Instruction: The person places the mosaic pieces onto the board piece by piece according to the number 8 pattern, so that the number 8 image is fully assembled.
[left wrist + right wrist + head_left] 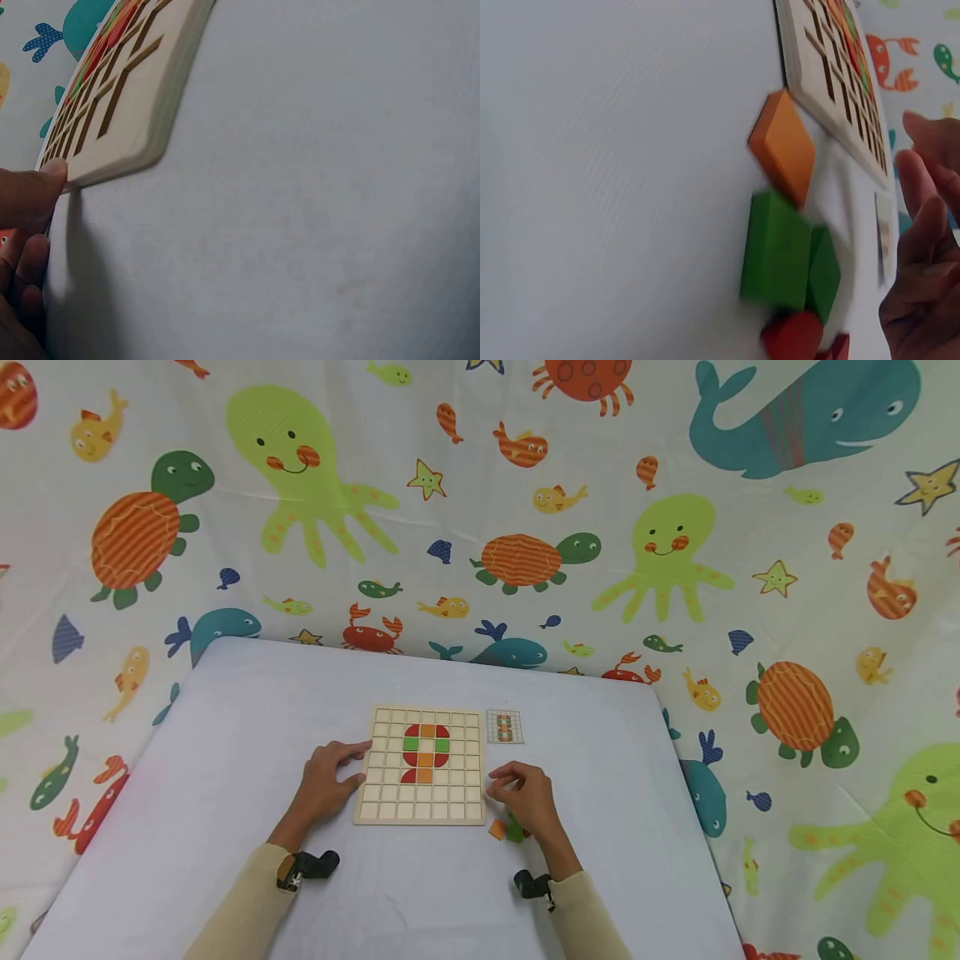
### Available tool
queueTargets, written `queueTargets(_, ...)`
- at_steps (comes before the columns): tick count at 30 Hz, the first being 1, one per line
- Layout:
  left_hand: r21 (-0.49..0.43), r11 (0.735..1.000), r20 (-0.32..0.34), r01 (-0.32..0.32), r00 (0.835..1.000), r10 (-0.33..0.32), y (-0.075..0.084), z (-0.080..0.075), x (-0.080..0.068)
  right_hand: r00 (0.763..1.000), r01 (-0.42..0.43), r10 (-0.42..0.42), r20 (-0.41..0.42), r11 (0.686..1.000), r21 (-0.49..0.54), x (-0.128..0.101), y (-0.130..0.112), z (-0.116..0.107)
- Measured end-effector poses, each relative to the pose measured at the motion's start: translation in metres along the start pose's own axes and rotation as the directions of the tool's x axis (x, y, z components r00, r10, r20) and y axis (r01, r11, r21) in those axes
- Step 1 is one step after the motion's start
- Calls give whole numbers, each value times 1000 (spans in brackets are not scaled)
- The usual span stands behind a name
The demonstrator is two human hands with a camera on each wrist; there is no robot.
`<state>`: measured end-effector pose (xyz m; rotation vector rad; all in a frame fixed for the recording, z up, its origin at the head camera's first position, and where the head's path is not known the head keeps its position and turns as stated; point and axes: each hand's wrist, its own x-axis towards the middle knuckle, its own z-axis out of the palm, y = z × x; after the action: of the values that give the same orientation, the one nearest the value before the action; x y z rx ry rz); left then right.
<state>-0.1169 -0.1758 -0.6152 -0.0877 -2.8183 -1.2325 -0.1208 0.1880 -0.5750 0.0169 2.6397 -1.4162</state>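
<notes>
A wooden grid board (422, 766) lies flat near the middle of a table covered in a pale cloth (225, 760), with a coloured figure partly built in its upper middle cells: red, orange and green tiles (425, 752) fill a small patch, while most cells stand bare. A small pattern card (504, 727) rests just beside the board's far right corner. By the look of it the figure is about half laid. Loose blocks wait at the board's near right corner: an orange block (784, 146), a green block (776, 251) and red pieces (799, 337). The left hand (328, 781) rests on the cloth, fingers loosely spread, fingertips touching the board's left edge. The right hand (525, 793) hovers just right of the board above the loose blocks, fingers curled; whether they pinch a piece cannot be told. A sea-creature print cloth (675, 527) hangs behind.
</notes>
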Motion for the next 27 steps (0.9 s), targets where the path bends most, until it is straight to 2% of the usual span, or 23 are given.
queueTargets(6, 0, 1000, 0, 2, 1000, -2, -1, 0, 0, 999, -5, 7, 51, 999, -38, -16, 12, -13)
queueTargets(9, -6, 1000, 5, 9, 1000, -9, 1, 0, 0, 999, -14, 16, 47, 999, -41, -23, 16, -17)
queueTargets(14, 2, 1000, 10, 14, 1000, -14, 1, -1, 0, 995, -75, 70, -69, 994, -82, -26, 26, -26)
queueTargets(20, 2, 1000, 4, 15, 1000, -15, 3, 0, 0, 973, -160, 136, -189, 980, -122, -26, 42, -42)
queueTargets(23, 3, 1000, 8, 19, 1000, -19, 3, -1, 0, 958, -207, 174, -227, 970, -129, -26, 49, -47)
queueTargets(27, 5, 1000, 18, 18, 1000, -18, 4, -2, -1, 953, -227, 188, -236, 963, -148, -26, 54, -49)
